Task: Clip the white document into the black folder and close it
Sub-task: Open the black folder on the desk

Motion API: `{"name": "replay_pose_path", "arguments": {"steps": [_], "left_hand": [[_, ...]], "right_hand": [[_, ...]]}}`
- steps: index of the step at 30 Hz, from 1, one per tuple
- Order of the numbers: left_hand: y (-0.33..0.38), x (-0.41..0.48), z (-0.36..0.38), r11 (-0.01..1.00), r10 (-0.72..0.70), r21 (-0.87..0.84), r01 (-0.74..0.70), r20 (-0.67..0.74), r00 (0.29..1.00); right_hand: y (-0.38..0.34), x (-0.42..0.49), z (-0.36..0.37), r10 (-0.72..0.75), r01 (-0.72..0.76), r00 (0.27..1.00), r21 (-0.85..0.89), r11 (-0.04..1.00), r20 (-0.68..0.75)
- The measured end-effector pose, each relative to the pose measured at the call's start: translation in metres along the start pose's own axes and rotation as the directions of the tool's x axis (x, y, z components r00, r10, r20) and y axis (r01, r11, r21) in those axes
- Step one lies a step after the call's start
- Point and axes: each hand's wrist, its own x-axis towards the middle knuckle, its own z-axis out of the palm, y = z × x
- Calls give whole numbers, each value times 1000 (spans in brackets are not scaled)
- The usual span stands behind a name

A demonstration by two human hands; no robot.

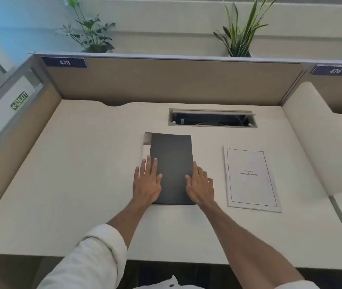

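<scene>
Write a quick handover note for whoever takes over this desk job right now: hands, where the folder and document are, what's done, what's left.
Left hand: flat, palm down on the left edge of the black folder, holding nothing.
Right hand: flat on the folder's right edge, fingertips on the cover, holding nothing.
Black folder: closed, lying mid-desk.
White document: flat on the desk to the folder's right, apart from it, untouched.
Done: nothing yet.
Left: open the folder, clip the document in, close it.
</scene>
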Motion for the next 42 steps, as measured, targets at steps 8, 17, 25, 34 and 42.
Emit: {"name": "replay_pose_path", "arguments": {"steps": [8, 17, 25, 34, 42], "left_hand": [[-10, -6, 10, 968, -210, -123, 218, 68, 975], [-14, 6, 14, 919, -293, -217, 331, 188, 937], [-26, 13, 12, 918, -279, -239, 316, 177, 944], [-30, 44, -27, 752, -211, -629, 196, 51, 976], [-40, 56, -87, 513, -14, -858, -38, -52, 999]], "right_hand": [[-1, 0, 18, 255, -265, 963, 156, 952, 85], [-6, 19, 23, 449, -450, 888, 401, 798, 102], [4, 33, 12, 471, -497, 845, 700, 513, 254], [-30, 35, -10, 256, -160, 966, 848, 506, 29], [-113, 18, -5, -58, 66, 997, 934, 352, -49]]}}
